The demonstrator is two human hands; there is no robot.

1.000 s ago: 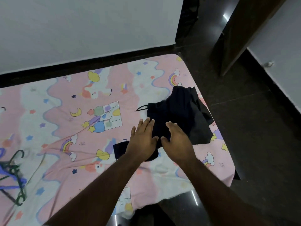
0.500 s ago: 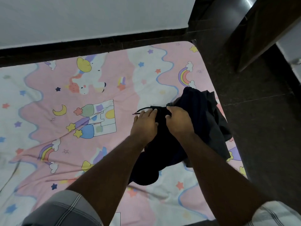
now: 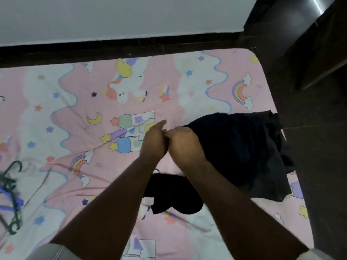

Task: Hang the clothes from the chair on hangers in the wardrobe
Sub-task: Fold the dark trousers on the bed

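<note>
A pink patterned bed (image 3: 169, 87) is set against a white wall (image 3: 122, 15). Dark clothes (image 3: 244, 151) are gripped by the right hand (image 3: 185, 142); the left hand's (image 3: 154, 140) grip cannot be told. Hangers (image 3: 11, 194) are cut off.

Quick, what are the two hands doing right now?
Left hand: fingers curled, index finger pointing forward; whether it holds anything cannot be told.
Right hand: fingers curled round the edge of the black garment.

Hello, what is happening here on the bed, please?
A person is handling a dark garment on a bed with a pink cartoon sheet. The right hand grips the garment's edge; the left hand is close beside it, its grip unclear. Hangers lie at the sheet's left edge, untouched. Nothing is hung yet.
</note>
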